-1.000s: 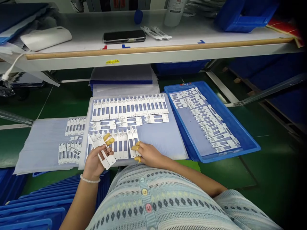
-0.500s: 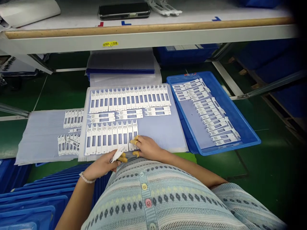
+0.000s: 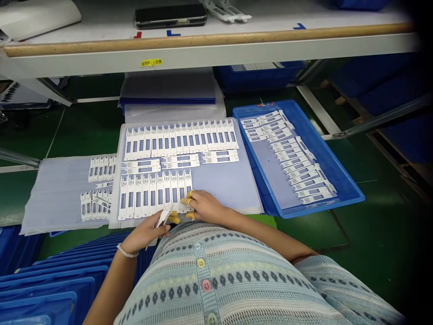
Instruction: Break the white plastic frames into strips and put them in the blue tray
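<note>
Left hand (image 3: 145,232): fingers drawn narrow around at least one slim white held piece (image 3: 164,215), glossy and tilted, just off the sheet's near edge; yellow covers on some fingertips, a bracelet (image 3: 127,252) of pale beads at the wrist
Right hand (image 3: 206,207): fingers bent, yellow-tipped, at the right end of the lower row; whether they grip its last piece I cannot tell
Lower row (image 3: 145,211): flat white strips, seemingly plastic, each pierced by a long rectangular slot and forked at the far end, lined up from the sheet's near left corner
Middle pairs (image 3: 180,161): three pairs of like strips lying crosswise, between the lower row and the upper row (image 3: 166,133)
Upper row: upright strips packed side by side along the sheet's far edge
Sheet (image 3: 223,185): pale bluish, smooth, whitish at its margins
Tray (image 3: 326,155): blue, rectangular, raised walls, beside the sheet's right edge; more slotted strips overlap inside
Left stack (image 3: 61,189): thin pale layers with uneven edges, bearing strips near its right side
Bench (image 3: 270,18): white top, wood-toned front edge, a black phone (image 3: 171,16) lying flat near it
Sweater (image 3: 216,289): striped openwork knit with round buttons
</note>
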